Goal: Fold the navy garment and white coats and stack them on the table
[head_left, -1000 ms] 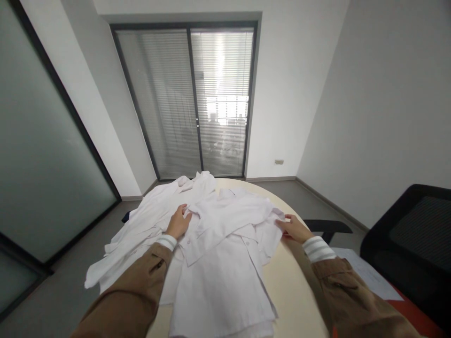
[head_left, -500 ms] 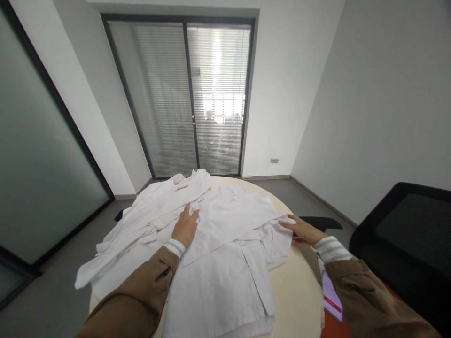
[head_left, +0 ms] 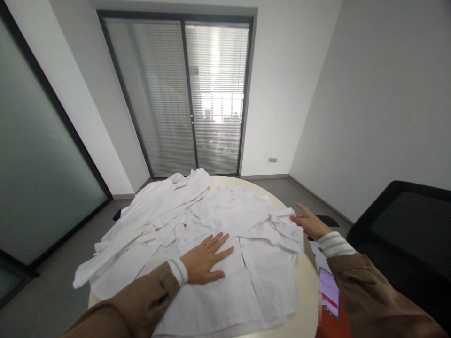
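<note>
A white button-up shirt (head_left: 260, 277) lies face up on the round table (head_left: 308, 286). My left hand (head_left: 206, 260) rests flat on the shirt's front, fingers spread and empty. At the table's right edge, my right hand (head_left: 312, 223) has its fingers apart, with a fingertip touching the shirt's bunched right sleeve (head_left: 283, 227). The sleeve's end reaches the table edge. To the left, a loose heap of white garments (head_left: 141, 220) covers that side of the table and meets the shirt's left side.
A phone with a lit screen (head_left: 330, 292) lies on something red beside the table, by my right forearm. On the right stands a black mesh chair (head_left: 405, 225). Beyond the table is a glazed partition with blinds (head_left: 218, 103).
My left hand has come nearer and right, from the shirt's left side onto its front. The right front and sleeve are spread further right, and my right hand has moved slightly right.
</note>
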Demonstrator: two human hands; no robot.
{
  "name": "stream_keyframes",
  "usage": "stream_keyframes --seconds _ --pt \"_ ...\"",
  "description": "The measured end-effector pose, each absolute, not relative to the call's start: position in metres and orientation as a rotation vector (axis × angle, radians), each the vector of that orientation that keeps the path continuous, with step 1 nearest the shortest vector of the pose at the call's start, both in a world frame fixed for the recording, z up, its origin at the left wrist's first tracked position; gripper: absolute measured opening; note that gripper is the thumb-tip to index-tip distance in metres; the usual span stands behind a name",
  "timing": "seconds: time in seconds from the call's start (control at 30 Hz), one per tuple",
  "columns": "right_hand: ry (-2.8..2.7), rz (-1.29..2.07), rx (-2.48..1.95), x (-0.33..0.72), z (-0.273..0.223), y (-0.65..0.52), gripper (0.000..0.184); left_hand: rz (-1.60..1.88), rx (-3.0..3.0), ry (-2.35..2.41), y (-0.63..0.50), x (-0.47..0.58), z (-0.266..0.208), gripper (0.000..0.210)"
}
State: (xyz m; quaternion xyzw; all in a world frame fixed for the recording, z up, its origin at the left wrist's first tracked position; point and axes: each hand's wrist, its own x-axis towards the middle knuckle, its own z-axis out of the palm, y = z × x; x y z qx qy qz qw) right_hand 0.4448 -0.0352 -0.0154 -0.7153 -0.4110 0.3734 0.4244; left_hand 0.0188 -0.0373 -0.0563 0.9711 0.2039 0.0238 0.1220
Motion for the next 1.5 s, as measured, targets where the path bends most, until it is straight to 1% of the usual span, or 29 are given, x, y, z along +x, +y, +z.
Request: stream_keyframes --seconds 0.03,0.1,0.2,0.27,0.33,0.37,0.43,0.5,0.57,0.63,0.73,0.8,0.87,0.97,1.03,1.1,1.23,1.37,1.43,1.5 --pt "-1.025 0.912 -1.829 0.447 -0.016 -0.035 0.091 0.061 2.825 0.583 -0.036 0.018 -0.054 0.070" --pt "-1.054 0.947 -1.925 0.447 -0.017 -0.036 0.094 0.042 2.805 0.586 -0.036 0.019 -0.046 0.068" --pt "-1.109 1.159 -2.002 0.446 -0.018 -0.042 0.111 0.043 2.802 0.625 -0.045 0.026 -0.035 0.077" --pt "-1.179 1.296 -1.941 0.446 -0.017 -0.049 0.123 0.049 2.801 0.556 -0.057 0.032 -0.029 0.086" --pt "-1.316 1.353 -1.826 0.448 -0.015 -0.054 0.130 0.035 2.785 0.411 -0.070 0.038 -0.027 0.089" --pt "-1.389 1.351 -1.756 0.448 -0.012 -0.055 0.129 0.023 2.778 0.341 -0.076 0.041 -0.026 0.088" --pt "-1.468 1.312 -1.613 0.446 -0.007 -0.057 0.119 0.014 2.784 0.259 -0.085 0.044 -0.027 0.081" --pt "-1.452 1.271 -1.469 0.441 -0.003 -0.058 0.107 0.037 2.808 0.264 -0.089 0.046 -0.026 0.073" --pt "-1.435 1.282 -1.335 0.434 -0.001 -0.059 0.103 0.076 2.835 0.320 -0.090 0.049 -0.024 0.065" --pt "-1.498 1.336 -1.259 0.429 -0.003 -0.059 0.113 0.096 2.865 0.399 -0.090 0.053 -0.020 0.065" --pt "-1.639 1.419 -1.265 0.425 -0.011 -0.060 0.136 0.098 2.913 0.518 -0.087 0.058 -0.015 0.079" --pt "-1.681 1.473 -1.291 0.423 -0.016 -0.061 0.139 0.107 2.933 0.560 -0.084 0.059 -0.016 0.083" --pt "-1.674 1.534 -1.287 0.421 -0.016 -0.061 0.130 0.116 2.937 0.556 -0.080 0.056 -0.018 0.078" --pt "-1.549 1.561 -1.247 0.417 -0.006 -0.060 0.107 0.105 2.915 0.488 -0.074 0.049 -0.023 0.069" --pt "-1.431 1.524 -1.281 0.417 0.003 -0.058 0.093 0.080 2.881 0.438 -0.072 0.044 -0.024 0.068" --pt "-1.324 1.475 -1.382 0.419 0.010 -0.056 0.085 0.051 2.847 0.382 -0.072 0.042 -0.023 0.070" --pt "-1.194 1.333 -1.642 0.423 0.013 -0.049 0.074 0.031 2.768 0.250 -0.081 0.043 -0.021 0.075" --pt "-1.209 1.172 -1.963 0.429 0.002 -0.042 0.059 -0.001 2.704 0.204 -0.094 0.046 -0.023 0.082" --pt "-1.271 1.087 -2.085 0.433 -0.004 -0.039 0.059 0.012 2.692 0.190 -0.097 0.048 -0.022 0.077" --pt "-1.330 1.027 -2.141 0.437 -0.009 -0.038 0.067 0.058 2.662 0.154 -0.095 0.049 -0.018 0.068"
